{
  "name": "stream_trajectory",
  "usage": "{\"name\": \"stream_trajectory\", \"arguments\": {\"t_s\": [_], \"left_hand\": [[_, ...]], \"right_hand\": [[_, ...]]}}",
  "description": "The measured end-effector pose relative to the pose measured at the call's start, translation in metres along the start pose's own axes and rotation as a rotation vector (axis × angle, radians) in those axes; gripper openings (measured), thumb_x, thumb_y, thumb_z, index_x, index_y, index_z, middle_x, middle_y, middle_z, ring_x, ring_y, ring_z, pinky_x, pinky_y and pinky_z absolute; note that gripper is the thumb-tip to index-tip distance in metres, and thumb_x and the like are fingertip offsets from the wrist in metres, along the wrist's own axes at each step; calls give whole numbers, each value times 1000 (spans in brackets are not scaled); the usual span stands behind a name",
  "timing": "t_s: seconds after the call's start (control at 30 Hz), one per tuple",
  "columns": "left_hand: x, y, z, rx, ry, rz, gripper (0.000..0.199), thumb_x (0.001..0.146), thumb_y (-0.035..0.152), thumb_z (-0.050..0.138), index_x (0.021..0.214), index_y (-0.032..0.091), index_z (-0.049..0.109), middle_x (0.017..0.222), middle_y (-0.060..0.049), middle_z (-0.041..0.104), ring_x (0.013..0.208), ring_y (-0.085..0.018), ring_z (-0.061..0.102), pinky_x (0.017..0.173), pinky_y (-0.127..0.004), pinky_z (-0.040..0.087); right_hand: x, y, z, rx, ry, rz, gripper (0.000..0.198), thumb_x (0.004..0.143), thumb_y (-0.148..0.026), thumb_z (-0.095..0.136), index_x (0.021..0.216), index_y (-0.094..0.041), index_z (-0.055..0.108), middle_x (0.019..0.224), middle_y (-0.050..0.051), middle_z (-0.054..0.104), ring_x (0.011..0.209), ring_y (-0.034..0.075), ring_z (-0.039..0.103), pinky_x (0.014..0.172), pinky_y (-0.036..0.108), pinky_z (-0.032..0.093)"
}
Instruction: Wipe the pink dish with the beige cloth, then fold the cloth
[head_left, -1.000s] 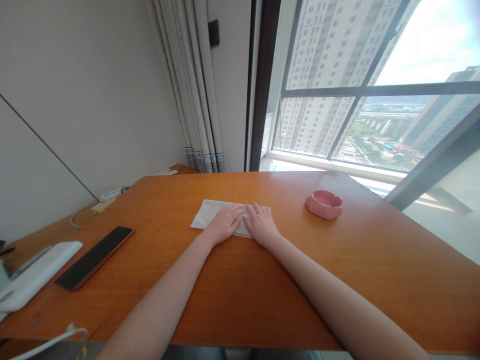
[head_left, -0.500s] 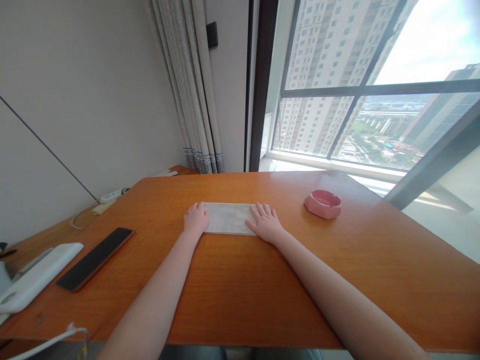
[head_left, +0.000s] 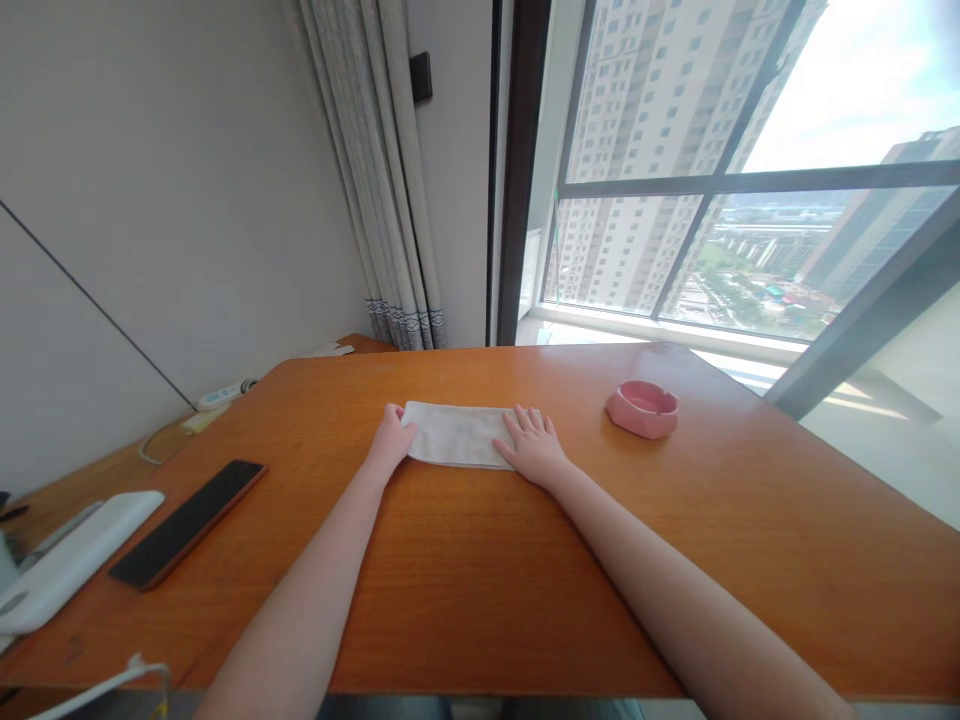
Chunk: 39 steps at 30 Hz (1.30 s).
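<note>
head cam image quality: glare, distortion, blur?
Head view: sky beyond the window nearly blown out at upper right; head view: pale sheen on the far part of the table; head view: wide-angle lean in the curtain; head view: left hand, right hand and white cloth slightly soft, outlines readable.

A pink ashtray (head_left: 642, 423) and dark phone (head_left: 189, 524) lie well apart.

The cloth (head_left: 457, 436) is off-white, the ashtray (head_left: 640, 420) pink.
</note>
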<state>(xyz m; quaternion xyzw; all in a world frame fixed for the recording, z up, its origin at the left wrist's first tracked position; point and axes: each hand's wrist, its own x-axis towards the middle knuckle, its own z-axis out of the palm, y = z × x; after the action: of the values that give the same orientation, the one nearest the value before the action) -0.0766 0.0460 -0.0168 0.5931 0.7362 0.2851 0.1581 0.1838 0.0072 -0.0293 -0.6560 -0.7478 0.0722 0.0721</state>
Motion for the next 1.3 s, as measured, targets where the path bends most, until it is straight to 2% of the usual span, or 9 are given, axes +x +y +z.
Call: {"name": "stream_trajectory", "arguments": {"t_s": [0.17, 0.27, 0.43, 0.57, 0.67, 0.8, 1.03, 1.2, 1.3], "left_hand": [[10, -15, -11, -1, 102, -79, 30, 76, 22, 53, 104, 21, 42, 94, -9, 63, 85, -25, 63, 72, -34, 45], [5, -8, -8, -187, 202, -63, 39, 72, 20, 58, 108, 22, 42, 97, -7, 63, 85, -23, 63, 75, -34, 47], [-29, 32, 11, -530, 400, 277, 41, 79, 23, 55, 118, 22, 42, 101, -5, 63, 88, -17, 62, 81, -31, 48], [-50, 53, 29, -231, 142, 720, 22, 81, 21, 53, 103, 21, 59, 96, -5, 66, 94, -20, 60, 89, -37, 45], [-53, 55, 38, -4, -92, 873, 28, 81, 16, 50, 104, 21, 64, 100, -6, 68, 98, -22, 58, 92, -40, 44], [-50, 53, 43, 64, -182, 845, 37, 83, 17, 45, 116, 20, 62, 123, -7, 62, 115, -22, 53, 103, -41, 39], [-53, 65, 56, 35, -124, 672, 50, 82, 14, 38, 131, 11, 49, 135, -12, 52, 126, -22, 46, 108, -41, 35], [-57, 67, 55, 38, -238, 774, 47, 90, 31, 37, 129, 10, 52, 135, -13, 53, 127, -22, 46, 111, -38, 31], [-53, 61, 40, -32, -186, 832, 48, 95, 36, 26, 131, 16, 49, 136, -9, 53, 128, -19, 45, 114, -41, 25]], "right_hand": [[-4, -5, 4, 2, 9, -6, 74, 90, -57, 26, 145, -7, 25, 154, 17, 19, 142, 31, 15, 114, 47, 9], [-5, -9, 5, 11, 0, 3, 75, 89, -57, 28, 146, -7, 24, 154, 15, 19, 142, 33, 14, 113, 49, 9], [-7, -20, 5, 34, 46, -51, 79, 86, -63, 30, 144, -9, 30, 156, 14, 11, 143, 34, 7, 113, 51, 8], [-10, -28, 5, 60, 73, -120, 76, 86, -64, 29, 143, -14, 32, 154, 12, 21, 142, 33, 13, 113, 50, 8], [-11, -30, 5, 73, 75, -120, 71, 87, -59, 31, 144, -17, 31, 153, 11, 26, 141, 33, 16, 113, 49, 10], [-11, -29, 4, 78, 73, -115, 69, 87, -57, 34, 143, -17, 33, 152, 11, 28, 140, 32, 18, 113, 48, 10], [-10, -29, 4, 51, 50, -115, 67, 87, -53, 35, 142, -14, 35, 151, 13, 29, 139, 32, 21, 113, 49, 10], [-9, -29, 4, 72, 34, -126, 63, 86, -42, 40, 143, -16, 34, 152, 11, 28, 139, 32, 21, 113, 49, 11], [-5, -25, 2, 212, 104, -53, 51, 90, -31, 29, 137, -18, 41, 144, 9, 42, 134, 26, 33, 112, 46, 16]]}}
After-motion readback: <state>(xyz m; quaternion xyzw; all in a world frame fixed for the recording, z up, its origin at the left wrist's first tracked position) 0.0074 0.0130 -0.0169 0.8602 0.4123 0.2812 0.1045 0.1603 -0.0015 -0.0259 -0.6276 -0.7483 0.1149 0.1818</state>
